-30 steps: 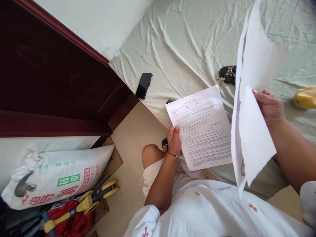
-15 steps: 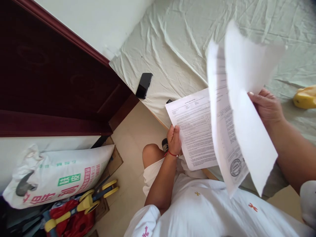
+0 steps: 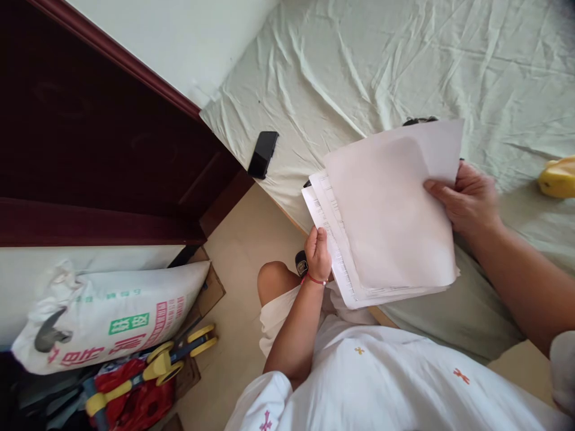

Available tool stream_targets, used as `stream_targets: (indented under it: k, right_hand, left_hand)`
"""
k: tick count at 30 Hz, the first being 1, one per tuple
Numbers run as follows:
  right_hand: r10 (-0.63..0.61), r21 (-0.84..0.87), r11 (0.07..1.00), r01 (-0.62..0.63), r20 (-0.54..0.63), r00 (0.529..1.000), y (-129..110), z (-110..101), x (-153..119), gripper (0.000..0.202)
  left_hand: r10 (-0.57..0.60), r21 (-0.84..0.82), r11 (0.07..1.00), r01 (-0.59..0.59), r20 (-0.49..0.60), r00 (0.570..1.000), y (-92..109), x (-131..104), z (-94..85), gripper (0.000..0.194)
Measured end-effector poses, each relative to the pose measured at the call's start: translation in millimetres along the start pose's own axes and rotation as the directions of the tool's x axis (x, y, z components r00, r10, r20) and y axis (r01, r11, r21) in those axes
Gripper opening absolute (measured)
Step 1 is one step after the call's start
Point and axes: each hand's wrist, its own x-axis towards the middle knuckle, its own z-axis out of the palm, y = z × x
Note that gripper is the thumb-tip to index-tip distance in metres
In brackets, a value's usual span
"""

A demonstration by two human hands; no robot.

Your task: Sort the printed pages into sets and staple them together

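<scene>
My left hand, a red string at its wrist, grips the left edge of a stack of printed papers, thumb on top. A blank white sheet lies over most of the stack and hides its print. At the upper right, my right hand pinches the edge of that sheet between thumb and fingers. The papers are above my lap, beside the bed. A dark object shows partly behind the top edge of the sheet.
A black phone lies on the pale green bedsheet. At the right is a yellow object. On the left are a dark red wooden panel, a printed white sack and a yellow-wheeled toy.
The raised sheets have come down flat over the stack, with the blank side up. My right hand has moved slightly left with them. My left hand keeps its hold.
</scene>
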Motion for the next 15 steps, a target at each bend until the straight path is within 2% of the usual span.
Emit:
stream_targets:
  k: [7,15]
  right_hand:
    - [0.031,-0.015,0.999,-0.030,0.035,0.999,0,8,-12,0.023]
    - [0.058,0.000,0.998,-0.058,0.039,0.998,-2,14,-14,0.025]
  left_hand:
    - [-0.001,-0.015,1.000,0.001,0.009,1.000,1,0,0.9,0.047]
    - [0.000,-0.046,0.999,0.000,0.017,1.000,-1,0,0.5,0.044]
